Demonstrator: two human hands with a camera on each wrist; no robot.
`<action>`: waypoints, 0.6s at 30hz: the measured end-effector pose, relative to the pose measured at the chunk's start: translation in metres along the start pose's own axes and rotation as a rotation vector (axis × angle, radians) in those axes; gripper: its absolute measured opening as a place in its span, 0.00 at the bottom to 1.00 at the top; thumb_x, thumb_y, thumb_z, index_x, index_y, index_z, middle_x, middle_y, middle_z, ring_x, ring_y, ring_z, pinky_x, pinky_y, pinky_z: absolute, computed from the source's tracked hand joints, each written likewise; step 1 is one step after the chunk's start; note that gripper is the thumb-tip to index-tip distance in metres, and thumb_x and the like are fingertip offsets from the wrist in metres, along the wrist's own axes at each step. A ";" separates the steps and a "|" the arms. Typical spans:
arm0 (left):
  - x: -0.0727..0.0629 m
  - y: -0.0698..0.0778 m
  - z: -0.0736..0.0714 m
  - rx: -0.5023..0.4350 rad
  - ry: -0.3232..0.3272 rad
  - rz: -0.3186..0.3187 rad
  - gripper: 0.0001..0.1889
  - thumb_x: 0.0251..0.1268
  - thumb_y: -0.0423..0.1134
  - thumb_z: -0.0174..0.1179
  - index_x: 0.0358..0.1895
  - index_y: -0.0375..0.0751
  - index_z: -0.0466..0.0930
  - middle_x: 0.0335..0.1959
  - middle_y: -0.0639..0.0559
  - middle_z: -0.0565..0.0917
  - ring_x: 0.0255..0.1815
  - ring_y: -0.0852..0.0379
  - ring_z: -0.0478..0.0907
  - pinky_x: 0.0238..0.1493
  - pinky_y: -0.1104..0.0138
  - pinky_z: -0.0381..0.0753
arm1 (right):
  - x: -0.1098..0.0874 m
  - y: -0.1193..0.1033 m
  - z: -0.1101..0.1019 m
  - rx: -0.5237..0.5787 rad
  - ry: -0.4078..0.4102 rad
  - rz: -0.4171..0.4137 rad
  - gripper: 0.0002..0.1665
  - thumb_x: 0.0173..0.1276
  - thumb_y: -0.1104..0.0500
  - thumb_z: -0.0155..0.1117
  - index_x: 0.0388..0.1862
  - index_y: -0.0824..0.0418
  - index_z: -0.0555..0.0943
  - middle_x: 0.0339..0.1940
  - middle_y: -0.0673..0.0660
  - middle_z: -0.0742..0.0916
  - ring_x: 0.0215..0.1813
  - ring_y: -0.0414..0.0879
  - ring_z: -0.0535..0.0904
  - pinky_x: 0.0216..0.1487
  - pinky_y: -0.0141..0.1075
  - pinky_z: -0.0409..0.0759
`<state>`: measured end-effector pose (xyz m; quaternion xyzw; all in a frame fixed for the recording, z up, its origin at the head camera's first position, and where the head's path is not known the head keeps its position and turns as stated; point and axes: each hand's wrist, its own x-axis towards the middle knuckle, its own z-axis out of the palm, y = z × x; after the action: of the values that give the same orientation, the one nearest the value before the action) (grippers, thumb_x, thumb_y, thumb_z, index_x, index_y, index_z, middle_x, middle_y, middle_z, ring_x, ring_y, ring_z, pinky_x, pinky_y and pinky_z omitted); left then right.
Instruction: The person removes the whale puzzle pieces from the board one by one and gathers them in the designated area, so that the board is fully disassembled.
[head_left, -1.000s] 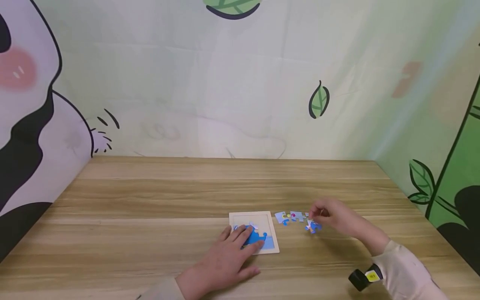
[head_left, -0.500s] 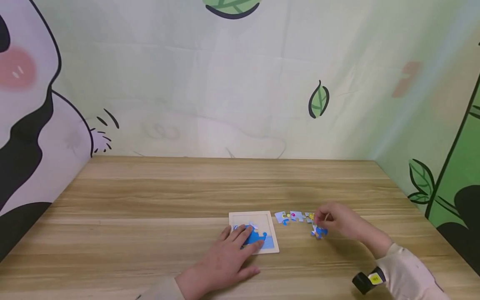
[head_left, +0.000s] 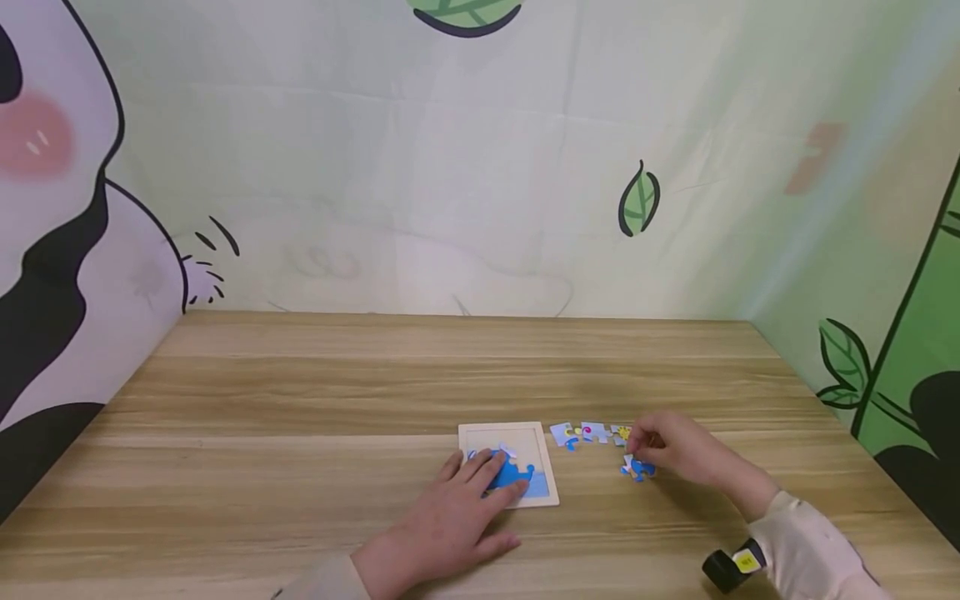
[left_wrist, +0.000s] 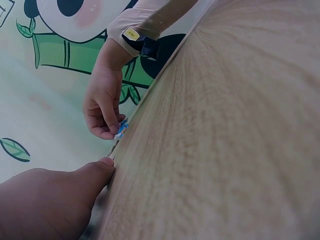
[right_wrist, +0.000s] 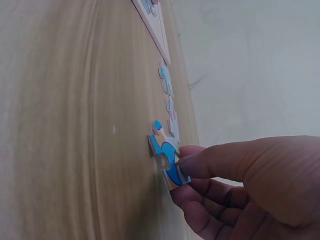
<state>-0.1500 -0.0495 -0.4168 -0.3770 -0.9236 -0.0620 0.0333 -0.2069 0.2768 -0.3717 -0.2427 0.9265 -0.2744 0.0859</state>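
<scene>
My left hand [head_left: 457,521] lies with spread, straight fingers on a square wooden puzzle tray [head_left: 551,475], covering part of the blue picture pieces fitted in its lower half. The upper part of the tray shows bare wood. To the right, my right hand [head_left: 682,450] pinches a blue and white jigsaw piece [head_left: 638,468] between thumb and fingers. From the right wrist view, this jigsaw piece [right_wrist: 167,155] appears tilted, with a rounded knob pointing away from the hand. The left wrist view shows my left thumb [left_wrist: 97,172] at the tray's edge.
Several loose jigsaw pieces [head_left: 594,432] lie in a row on the wooden table [head_left: 300,483] between the tray and my right hand, one bearing a yellow sun [head_left: 622,432]. A printed wall sheet [head_left: 450,208] stands behind the table. A black wrist device [head_left: 726,570] hangs at my right sleeve.
My right hand has shifted slightly right and nearer to me with the jigsaw piece, uncovering the yellow sun piece. My left hand has stayed on the tray.
</scene>
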 end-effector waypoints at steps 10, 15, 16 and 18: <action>0.000 0.000 -0.001 -0.001 -0.005 -0.003 0.31 0.68 0.65 0.45 0.71 0.58 0.65 0.73 0.44 0.64 0.74 0.45 0.61 0.70 0.43 0.61 | 0.000 0.003 0.004 -0.038 0.042 0.012 0.03 0.60 0.67 0.66 0.31 0.61 0.80 0.29 0.50 0.84 0.32 0.33 0.74 0.32 0.28 0.76; 0.000 0.001 -0.003 0.000 -0.018 -0.003 0.30 0.69 0.64 0.45 0.71 0.58 0.64 0.73 0.44 0.64 0.74 0.44 0.61 0.70 0.43 0.62 | -0.001 -0.001 0.004 -0.055 0.063 0.057 0.02 0.61 0.64 0.65 0.31 0.60 0.80 0.27 0.49 0.83 0.30 0.35 0.74 0.30 0.28 0.75; 0.000 0.001 -0.003 0.005 -0.019 -0.003 0.30 0.69 0.64 0.45 0.71 0.58 0.65 0.73 0.43 0.64 0.74 0.44 0.61 0.70 0.44 0.62 | -0.001 -0.002 0.003 -0.059 0.074 0.070 0.02 0.62 0.64 0.65 0.31 0.60 0.80 0.27 0.49 0.82 0.30 0.36 0.74 0.29 0.28 0.74; 0.000 0.001 -0.004 0.015 -0.016 -0.003 0.30 0.69 0.64 0.45 0.71 0.58 0.65 0.73 0.43 0.64 0.74 0.44 0.62 0.70 0.44 0.63 | -0.001 -0.006 0.002 -0.063 0.101 0.096 0.02 0.63 0.63 0.64 0.32 0.60 0.80 0.27 0.49 0.82 0.29 0.37 0.74 0.29 0.29 0.74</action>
<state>-0.1488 -0.0491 -0.4125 -0.3760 -0.9247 -0.0522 0.0285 -0.2027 0.2719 -0.3700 -0.1865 0.9484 -0.2524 0.0447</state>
